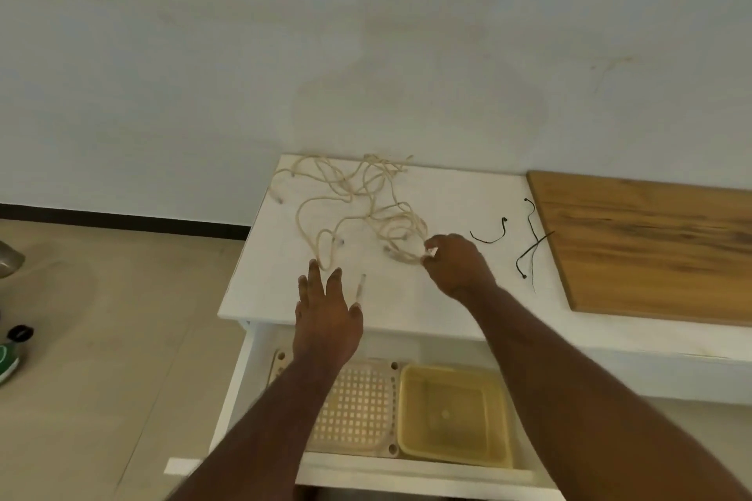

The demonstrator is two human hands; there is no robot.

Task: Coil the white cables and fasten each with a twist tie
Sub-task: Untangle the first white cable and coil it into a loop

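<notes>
There is one view only, from a camera on the person's head, looking forward and steeply down. The white tabletop sits close at frame centre, both forearms reaching in from the bottom edge. Wall fills the upper half.

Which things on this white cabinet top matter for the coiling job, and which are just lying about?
For the job:
tangled white cables
thin black twist ties
right hand, pinching a cable
left hand, open

Lying about:
brown wooden board
yellow plastic tub in open drawer
perforated cream tray
</notes>
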